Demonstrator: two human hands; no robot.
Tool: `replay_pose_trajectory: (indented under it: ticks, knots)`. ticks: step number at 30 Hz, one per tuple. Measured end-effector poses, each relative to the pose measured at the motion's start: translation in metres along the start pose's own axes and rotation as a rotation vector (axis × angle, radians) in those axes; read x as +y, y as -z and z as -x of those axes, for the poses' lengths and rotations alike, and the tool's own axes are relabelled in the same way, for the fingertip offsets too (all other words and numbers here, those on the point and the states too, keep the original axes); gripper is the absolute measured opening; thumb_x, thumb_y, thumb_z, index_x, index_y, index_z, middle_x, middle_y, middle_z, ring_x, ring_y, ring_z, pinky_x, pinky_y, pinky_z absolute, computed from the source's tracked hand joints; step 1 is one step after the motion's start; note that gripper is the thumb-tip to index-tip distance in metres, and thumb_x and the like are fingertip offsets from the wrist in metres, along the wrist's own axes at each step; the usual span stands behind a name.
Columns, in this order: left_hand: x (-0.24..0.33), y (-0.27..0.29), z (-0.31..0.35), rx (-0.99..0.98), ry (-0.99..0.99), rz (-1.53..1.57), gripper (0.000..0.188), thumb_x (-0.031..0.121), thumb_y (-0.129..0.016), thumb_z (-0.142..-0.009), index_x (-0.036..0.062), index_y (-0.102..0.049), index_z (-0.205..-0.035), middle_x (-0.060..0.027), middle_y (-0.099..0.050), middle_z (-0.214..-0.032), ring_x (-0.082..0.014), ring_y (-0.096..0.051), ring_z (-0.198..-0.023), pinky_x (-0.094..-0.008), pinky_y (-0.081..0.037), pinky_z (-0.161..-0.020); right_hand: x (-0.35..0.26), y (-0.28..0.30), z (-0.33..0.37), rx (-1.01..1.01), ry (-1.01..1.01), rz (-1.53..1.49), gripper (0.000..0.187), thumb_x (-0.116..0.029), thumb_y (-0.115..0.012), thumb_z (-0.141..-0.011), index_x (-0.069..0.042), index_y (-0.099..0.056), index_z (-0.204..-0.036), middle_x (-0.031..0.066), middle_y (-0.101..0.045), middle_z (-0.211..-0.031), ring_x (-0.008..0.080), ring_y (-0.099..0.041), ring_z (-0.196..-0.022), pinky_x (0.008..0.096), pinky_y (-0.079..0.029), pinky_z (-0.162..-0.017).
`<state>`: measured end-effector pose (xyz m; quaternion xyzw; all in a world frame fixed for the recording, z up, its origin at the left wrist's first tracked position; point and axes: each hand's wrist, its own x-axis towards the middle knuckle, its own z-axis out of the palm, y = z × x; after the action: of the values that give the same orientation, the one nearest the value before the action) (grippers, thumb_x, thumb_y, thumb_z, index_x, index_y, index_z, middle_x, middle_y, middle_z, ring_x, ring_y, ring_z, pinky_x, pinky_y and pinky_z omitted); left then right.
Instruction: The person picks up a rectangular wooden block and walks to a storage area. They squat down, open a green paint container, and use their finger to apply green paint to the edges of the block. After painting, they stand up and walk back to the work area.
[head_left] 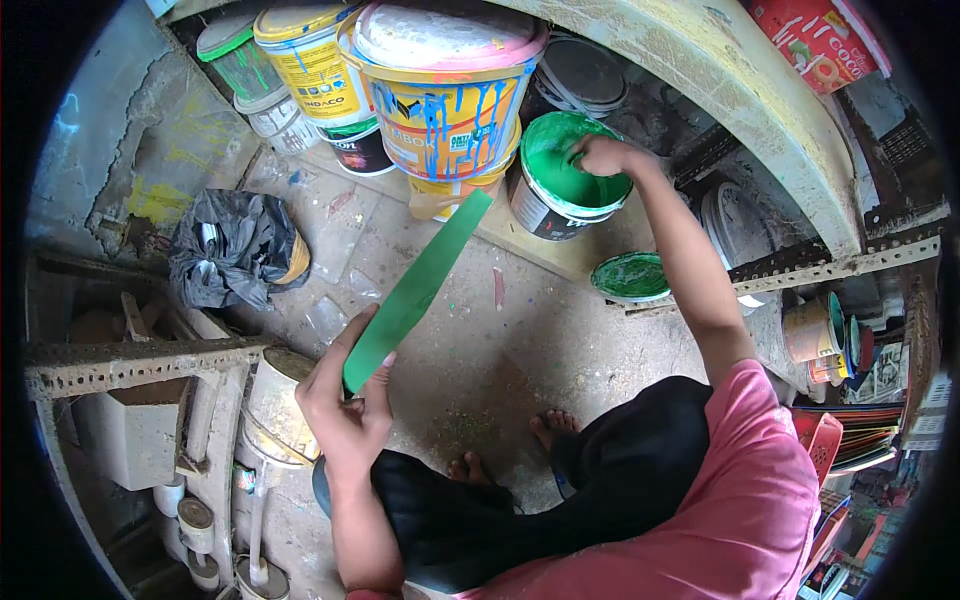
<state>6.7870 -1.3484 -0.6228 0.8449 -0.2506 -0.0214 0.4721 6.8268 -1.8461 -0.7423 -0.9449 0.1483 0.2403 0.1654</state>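
Observation:
A long flat green strip point(420, 292) slants up and to the right from my left hand point(345, 410), which pinches its lower end between thumb and fingers. My right hand point(604, 157) reaches inside an open paint bucket point(550, 212) whose inner wall is coated in wet green paint. Its fingers are curled down above the paint, and whatever they grip is too small or hidden to make out. Below the bucket's right side lies a round lid point(630, 277) smeared with green paint.
Stacked paint buckets point(445, 120) with drips stand along the far side. A crumpled black plastic bag point(225, 245) lies at left on the stained floor point(450, 350). A metal shelf edge point(840, 262) runs at right, another shelf point(150, 365) at left beside a white cylinder point(280, 405).

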Motion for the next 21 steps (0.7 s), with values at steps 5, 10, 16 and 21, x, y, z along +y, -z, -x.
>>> replay_pose_trajectory:
  ticks: [5, 10, 16, 21]
  knots:
    - [-0.004, -0.002, -0.002, 0.023, -0.054, -0.03, 0.026, 0.004, -0.073, -0.088, -0.0052, -0.066, -0.112, -0.0153, -0.07, -0.083, -0.0124, -0.062, -0.077, -0.0279, -0.05, -0.072, -0.009, 0.0, 0.032, 0.031, -0.004, -0.414, 0.057, -0.046, -0.042, -0.097, -0.007, -0.067, -0.13, 0.0218, -0.058, -0.139, 0.033, -0.051, -0.135, 0.0427, -0.037, -0.112]
    - [0.002, -0.005, -0.004, -0.003, -0.023, -0.003, 0.031, -0.001, -0.071, -0.086, -0.004, -0.067, -0.116, -0.0198, -0.072, -0.102, -0.0247, -0.07, -0.096, -0.0332, -0.053, -0.085, -0.07, -0.024, 0.083, 0.316, -0.141, -0.075, 0.084, -0.075, -0.025, -0.096, -0.012, -0.07, -0.128, 0.021, -0.023, -0.164, 0.0404, -0.009, -0.153, 0.0653, -0.001, -0.119]
    - [0.004, -0.005, -0.007, -0.032, 0.002, 0.04, 0.032, -0.002, -0.069, -0.086, -0.0028, -0.068, -0.118, -0.0214, -0.073, -0.108, -0.0302, -0.073, -0.103, -0.0355, -0.054, -0.089, -0.064, -0.058, 0.096, 0.735, -0.079, 0.157, 0.074, -0.073, -0.038, -0.094, -0.013, -0.08, -0.103, 0.0231, -0.028, -0.16, 0.042, -0.014, -0.151, 0.0729, -0.001, -0.115]
    - [0.003, -0.003, -0.006, -0.029, 0.026, 0.027, 0.032, -0.001, -0.069, -0.087, -0.0021, -0.068, -0.119, -0.0219, -0.073, -0.106, -0.0299, -0.074, -0.102, -0.0354, -0.054, -0.089, -0.044, -0.073, 0.098, 0.632, -0.128, 0.28, 0.07, -0.071, -0.043, -0.093, -0.014, -0.081, -0.101, 0.0189, -0.031, -0.159, 0.0418, -0.017, -0.15, 0.0756, -0.002, -0.113]
